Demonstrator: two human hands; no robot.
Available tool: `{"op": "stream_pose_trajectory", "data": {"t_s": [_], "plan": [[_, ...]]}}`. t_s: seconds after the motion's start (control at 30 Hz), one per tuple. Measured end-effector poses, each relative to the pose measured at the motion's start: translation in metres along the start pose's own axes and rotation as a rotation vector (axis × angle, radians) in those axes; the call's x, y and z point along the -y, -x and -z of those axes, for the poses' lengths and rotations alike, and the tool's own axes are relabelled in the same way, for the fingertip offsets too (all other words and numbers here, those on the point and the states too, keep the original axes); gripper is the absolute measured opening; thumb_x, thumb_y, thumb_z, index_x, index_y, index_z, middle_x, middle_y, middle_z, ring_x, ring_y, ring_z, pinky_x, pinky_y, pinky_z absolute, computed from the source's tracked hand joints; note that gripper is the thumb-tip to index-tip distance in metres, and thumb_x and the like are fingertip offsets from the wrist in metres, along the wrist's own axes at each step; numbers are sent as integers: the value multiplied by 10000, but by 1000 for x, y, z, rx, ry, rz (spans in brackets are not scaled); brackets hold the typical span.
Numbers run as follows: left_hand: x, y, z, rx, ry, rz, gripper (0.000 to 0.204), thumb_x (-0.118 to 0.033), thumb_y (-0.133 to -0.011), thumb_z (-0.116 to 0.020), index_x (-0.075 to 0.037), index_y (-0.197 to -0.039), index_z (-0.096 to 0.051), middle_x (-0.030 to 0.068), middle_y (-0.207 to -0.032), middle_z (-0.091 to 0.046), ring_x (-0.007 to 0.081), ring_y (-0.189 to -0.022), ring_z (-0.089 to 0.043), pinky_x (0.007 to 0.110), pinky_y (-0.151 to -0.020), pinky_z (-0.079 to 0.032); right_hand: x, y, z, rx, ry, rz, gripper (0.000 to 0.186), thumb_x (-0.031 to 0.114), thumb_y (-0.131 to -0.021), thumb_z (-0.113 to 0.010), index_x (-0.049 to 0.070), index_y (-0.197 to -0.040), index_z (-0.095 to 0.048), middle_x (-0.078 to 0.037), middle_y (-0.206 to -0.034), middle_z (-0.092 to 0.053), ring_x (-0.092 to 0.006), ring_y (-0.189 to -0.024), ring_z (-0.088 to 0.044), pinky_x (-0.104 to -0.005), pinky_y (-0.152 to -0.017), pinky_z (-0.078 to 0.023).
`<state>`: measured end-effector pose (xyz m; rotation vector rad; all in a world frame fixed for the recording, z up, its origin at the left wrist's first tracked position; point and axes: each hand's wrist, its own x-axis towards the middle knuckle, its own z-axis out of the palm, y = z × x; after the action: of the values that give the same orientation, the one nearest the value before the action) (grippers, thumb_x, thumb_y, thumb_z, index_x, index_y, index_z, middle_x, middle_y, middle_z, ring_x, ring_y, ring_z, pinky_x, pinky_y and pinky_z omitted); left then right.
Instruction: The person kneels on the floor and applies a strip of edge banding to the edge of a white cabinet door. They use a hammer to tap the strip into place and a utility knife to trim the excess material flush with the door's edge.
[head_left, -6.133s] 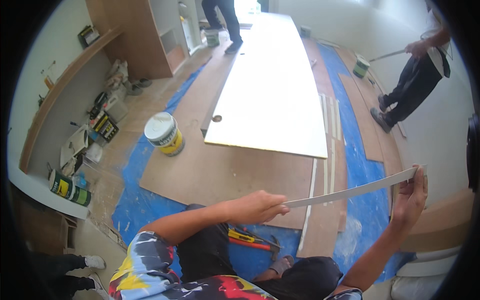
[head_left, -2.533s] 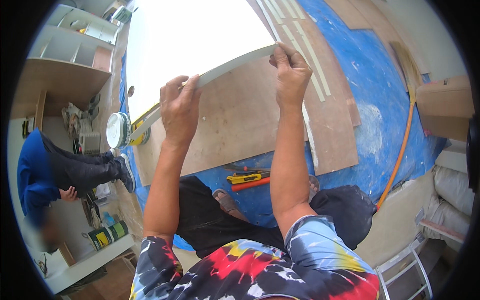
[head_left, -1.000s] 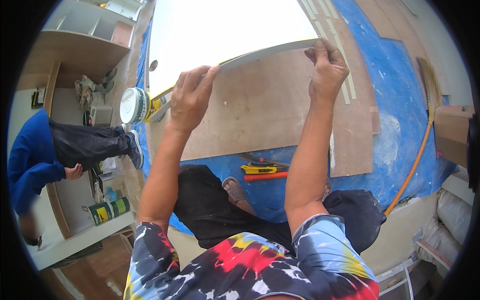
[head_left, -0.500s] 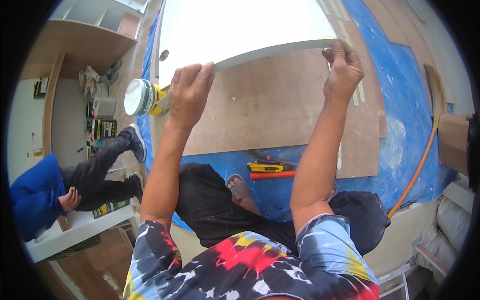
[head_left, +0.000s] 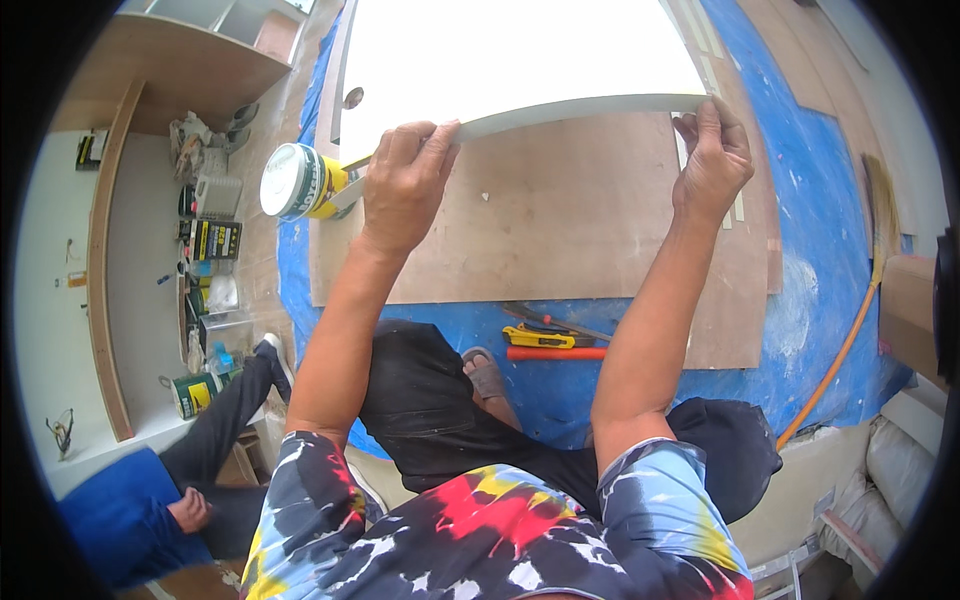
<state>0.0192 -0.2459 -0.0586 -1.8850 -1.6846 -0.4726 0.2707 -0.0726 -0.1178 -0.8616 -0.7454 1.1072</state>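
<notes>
My left hand (head_left: 408, 183) is closed on a long thin pale strip (head_left: 570, 107), pinched against the near edge of the large white panel (head_left: 510, 55). My right hand (head_left: 712, 160) pinches the strip's right end at the panel's near right corner. Just left of the panel's near corner stands a bucket (head_left: 300, 190) with a white lid and yellow label. Between my knees and the plywood sheet (head_left: 500, 230), a yellow utility knife (head_left: 545, 337) and a red-handled tool (head_left: 555, 353) lie on blue sheeting (head_left: 800, 260).
A person in blue (head_left: 130, 515) is at my lower left. A shelf ledge (head_left: 110, 250) and tins, jugs and bags (head_left: 215, 250) line the left side. At the right are a broom (head_left: 835, 360) with an orange handle, a cardboard box (head_left: 908, 315) and stuffed sacks (head_left: 890, 465).
Both my hands and the strip sit farther right in the picture, still along the panel's edge, as the view has shifted. The person in blue has moved toward the lower edge at the left.
</notes>
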Motion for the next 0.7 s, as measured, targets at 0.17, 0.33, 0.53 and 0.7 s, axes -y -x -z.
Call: {"op": "stream_pose_trajectory", "data": {"t_s": [0.17,0.33,0.53,0.7], "plan": [[-5,2,-2,4,-14,26,344,-105,-814,-789,-98,-1151,-716,48,-1008,-606,245,-905,-609,374,-768,-546,-5,-2,3,5,-37,2,185,87,-936,-720,-61,-1046,-726,-99,-890,-716,-152,-742,-666,-323,-728,-601],[-6,4,-2,-8,9,50,335,-78,-804,-802,-68,-1131,-732,75,-1001,-630,260,-910,-607,383,-772,-526,-10,-5,8,62,-53,6,189,79,-949,-700,-55,-1081,-716,-111,-932,-718,-152,-742,-677,-317,-722,-601],[-9,5,3,6,-27,31,321,-56,-828,-720,-59,-1148,-719,88,-1029,-608,266,-961,-587,381,-824,-511,-12,-8,10,46,-31,-21,195,82,-968,-679,-42,-1117,-697,-107,-955,-713,-145,-782,-669,-318,-745,-598],[-9,6,4,14,-36,59,351,-56,-818,-689,-60,-1169,-705,92,-1032,-586,263,-983,-573,384,-860,-500,-11,-7,11,63,-40,-39,166,81,-970,-674,-25,-1097,-693,-93,-955,-716,-141,-787,-672,-331,-759,-596]]}}
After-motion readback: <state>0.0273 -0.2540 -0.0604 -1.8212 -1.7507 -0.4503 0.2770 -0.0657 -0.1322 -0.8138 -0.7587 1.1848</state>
